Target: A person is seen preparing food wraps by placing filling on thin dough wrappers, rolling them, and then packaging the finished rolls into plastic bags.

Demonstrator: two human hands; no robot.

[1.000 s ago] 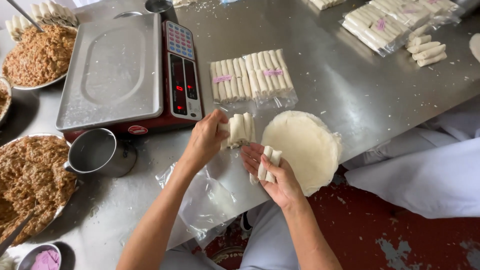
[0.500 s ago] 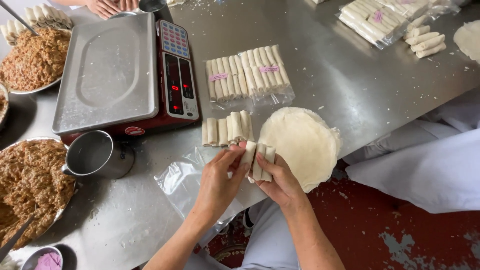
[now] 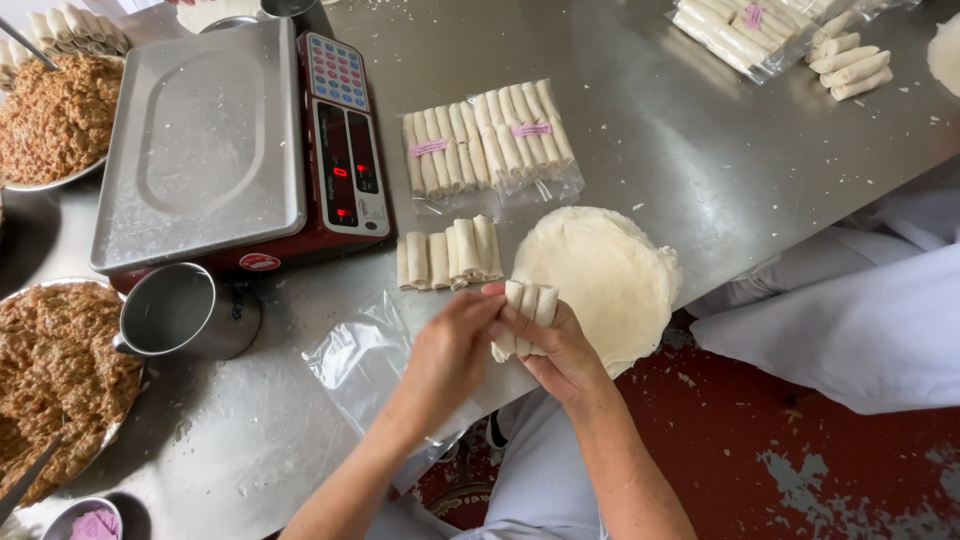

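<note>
My right hand grips a small bunch of pale spring rolls, standing upright in the fist. My left hand touches the same bunch from the left with its fingertips. Just above the hands, a row of several loose rolls lies on the steel table. A stack of round white wrappers sits to the right of the hands. An empty clear plastic bag lies flat under my left wrist.
A red electronic scale with a steel platter stands at the left, a metal cup in front of it. Two sealed packs of rolls lie beyond. Trays of brown filling are far left. More packed rolls are far right.
My left hand laid rolls down in the row on the table, then came back to the bunch in my right hand. The bunch has been turned upright.
</note>
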